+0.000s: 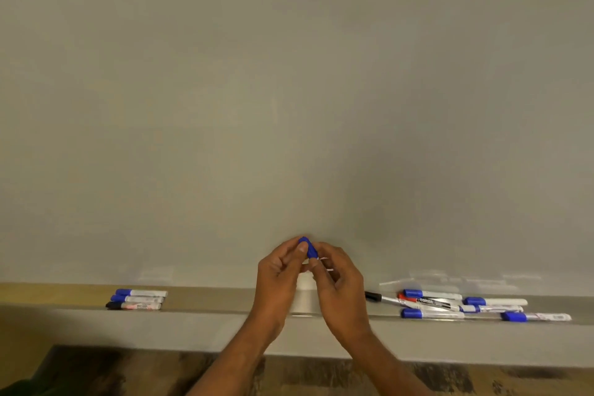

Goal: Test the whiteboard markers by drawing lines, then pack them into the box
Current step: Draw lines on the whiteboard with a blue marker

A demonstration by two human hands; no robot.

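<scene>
At 6 o'clock, nearest, runs a strip of dark, mottled wood-look floor, and both bare forearms rise over it. Above it the grey ledge of the board spans the frame from 8 to 4 o'clock, with a shallow tray along its top. The hands meet over the ledge's middle, just under centre. The left hand pinches the blue cap of a marker between thumb and fingers. The right hand curls round the white barrel, of which only a sliver shows (whether the cap is seated or loosened I cannot tell). The marker tilts, cap uppermost, close before the board. On the tray at 8 o'clock lies a trio of markers side by side, two blue-capped and one black. At 4 o'clock is a looser heap: several blue-capped, one red, one black, some crossing. Farthest, the board fills the view from 9 through 12 to 3 o'clock, dull grey-white, with faint reflections along its foot.
</scene>
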